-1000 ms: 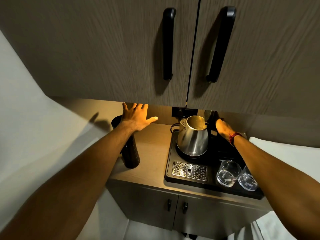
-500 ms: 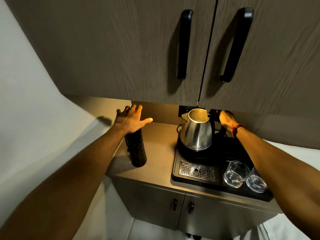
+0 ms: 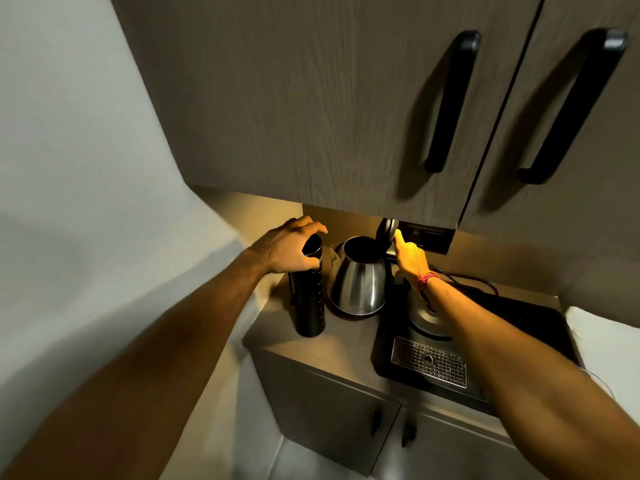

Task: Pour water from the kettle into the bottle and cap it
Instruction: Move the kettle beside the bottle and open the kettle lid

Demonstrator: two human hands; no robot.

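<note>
Steel kettle (image 3: 358,284), lid up, just right of black bottle (image 3: 308,299); bottle's white markings unreadable. Left hand (image 3: 287,249) curled round bottle top. Right hand (image 3: 410,259) behind kettle, grip can't tell.

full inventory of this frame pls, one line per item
kettle: 1, steel, lid open, on counter off its base, right of bottle
bottle: 1, black, upright, counter's left end
tray: 1, black, counter's right side
kettle base: 1, silver, on tray
drip grate: 1, metal, tray front
counter: 1, wood-tone
upper cabinet handles: 2, black
wall socket: 1, black, behind kettle
left hand: on bottle's top
right hand: at kettle's handle, red wrist band
</note>
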